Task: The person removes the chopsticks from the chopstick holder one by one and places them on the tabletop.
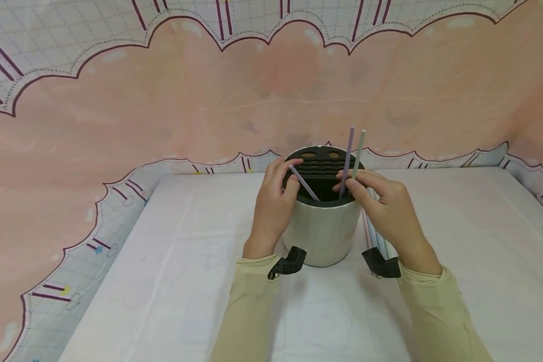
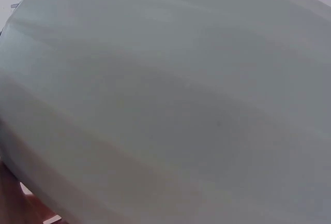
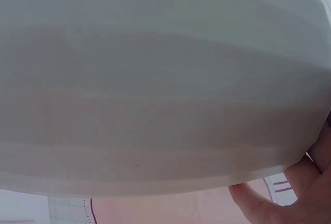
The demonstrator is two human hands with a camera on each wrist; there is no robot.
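Your right hand (image 1: 386, 203) pinches a green straw (image 1: 360, 151) over the right side of the white container (image 1: 321, 231), with an upright purple straw (image 1: 349, 151) right at its fingertips. Your left hand (image 1: 273, 206) is at the container's left rim, thumb and forefinger around a leaning purple straw (image 1: 304, 182); you cannot tell whether they grip it. The container stands on the surface (image 1: 199, 291), pale straws (image 1: 380, 242) lying to its right.

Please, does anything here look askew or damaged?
One purple straw leans left in the white container; it looks askew because the other purple straw and green straw, at the right hand, stand nearly upright. No damage shows.
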